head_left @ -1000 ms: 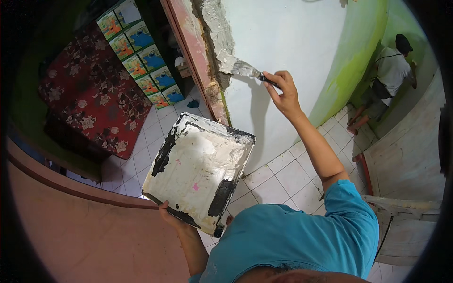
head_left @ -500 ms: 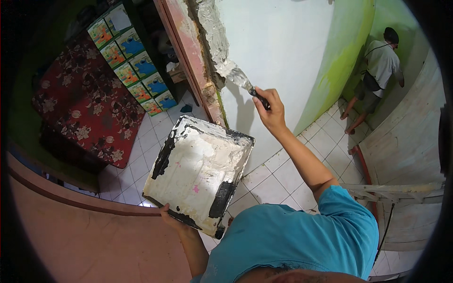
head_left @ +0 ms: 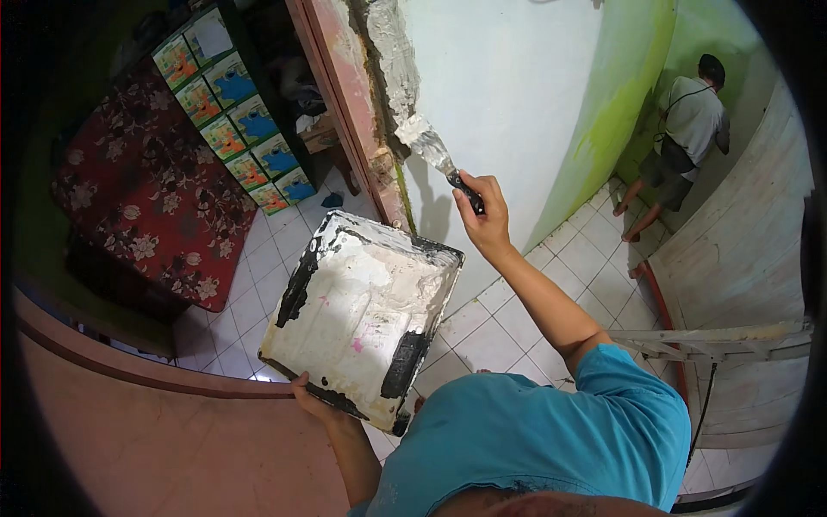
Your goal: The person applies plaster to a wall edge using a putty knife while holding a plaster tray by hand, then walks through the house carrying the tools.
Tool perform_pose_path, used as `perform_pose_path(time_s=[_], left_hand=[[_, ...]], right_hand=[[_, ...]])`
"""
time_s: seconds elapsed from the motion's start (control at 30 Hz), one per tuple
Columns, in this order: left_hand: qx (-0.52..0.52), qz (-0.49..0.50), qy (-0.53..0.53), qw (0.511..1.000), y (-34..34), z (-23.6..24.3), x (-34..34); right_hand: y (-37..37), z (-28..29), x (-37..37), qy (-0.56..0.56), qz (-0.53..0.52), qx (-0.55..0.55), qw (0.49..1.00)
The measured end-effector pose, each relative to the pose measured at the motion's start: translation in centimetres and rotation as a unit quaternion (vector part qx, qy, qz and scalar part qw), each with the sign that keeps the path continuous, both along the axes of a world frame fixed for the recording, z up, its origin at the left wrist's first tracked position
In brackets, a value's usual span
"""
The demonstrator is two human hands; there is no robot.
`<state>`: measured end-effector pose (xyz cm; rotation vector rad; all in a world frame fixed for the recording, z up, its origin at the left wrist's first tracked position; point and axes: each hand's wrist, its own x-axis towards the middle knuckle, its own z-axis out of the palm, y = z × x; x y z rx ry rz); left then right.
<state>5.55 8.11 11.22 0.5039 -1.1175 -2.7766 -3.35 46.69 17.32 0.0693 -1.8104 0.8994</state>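
Observation:
My right hand (head_left: 485,215) grips the black handle of a putty knife (head_left: 432,148), whose metal blade, smeared with pale filler, lies against the rough filler strip (head_left: 389,60) along the edge of the white wall (head_left: 500,103), beside the pink door frame (head_left: 329,60). A shadow of the hand and knife falls on the wall. My left hand (head_left: 314,398) holds a shallow rectangular tray (head_left: 362,370) by its lower left edge; it is stained black and white and carries pale, creamy filler toward its upper end.
Left through the doorway are a red floral mattress (head_left: 151,189) and a cabinet (head_left: 228,112) with colourful panels. At the right, another person (head_left: 689,125) faces a green wall corner. A ladder (head_left: 706,345) lies near the pale board (head_left: 724,258) at lower right. Tiled floor (head_left: 508,336) runs below.
My right hand with the knife has moved down and to the left, the blade sliding lower on the strip and tilting steeper. The other person stands slightly shifted in view. The tray barely moved.

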Motion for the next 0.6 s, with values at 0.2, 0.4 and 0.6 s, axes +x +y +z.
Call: perform_pose_path(time_s=[0.2, 0.4, 0.6], left_hand=[[0.016, -0.018, 0.003, 1.0, 0.2, 0.2, -0.2], [0.021, -0.008, -0.015, 1.0, 0.1, -0.3, 0.1], [0.021, -0.009, 0.011, 1.0, -0.2, -0.3, 0.2]], right_hand=[[-0.6, 3.6, -2.2, 0.075, -0.007, -0.004, 0.997], [-0.6, 0.5, -2.3, 0.003, 0.003, -0.024, 1.0], [-0.5, -0.4, -1.1, 0.032, 0.017, -0.04, 0.999]])
